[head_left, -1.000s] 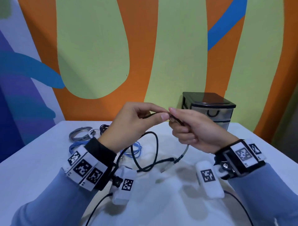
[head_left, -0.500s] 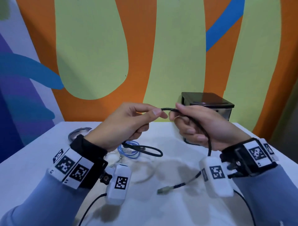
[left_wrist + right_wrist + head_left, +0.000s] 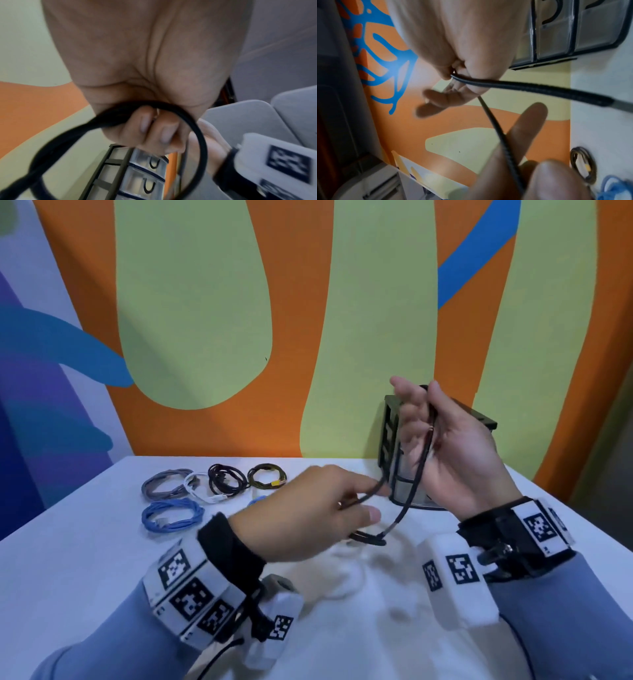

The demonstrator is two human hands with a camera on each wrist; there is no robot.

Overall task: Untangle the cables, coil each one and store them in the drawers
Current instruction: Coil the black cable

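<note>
Head view: black cable (image 3: 414, 474), looped above white table (image 3: 85, 542), gripped by raised right hand (image 3: 452, 446) and pinched by left hand (image 3: 308, 515). Drawer unit (image 3: 390, 440) behind; coiled cables (image 3: 212, 484) far left.

On the bench (image 3: 68, 559) the drawer unit (image 3: 388, 440) stands at the far right, near the wall (image 3: 205, 302); five coiled cables (image 3: 171, 513) lie in a cluster at the far left, well apart from it; between them, nearer the person, both hands hold one cable (image 3: 409, 498) above the bench, right hand (image 3: 452, 450) higher, in front of the drawer unit, left hand (image 3: 308, 515) lower.
</note>
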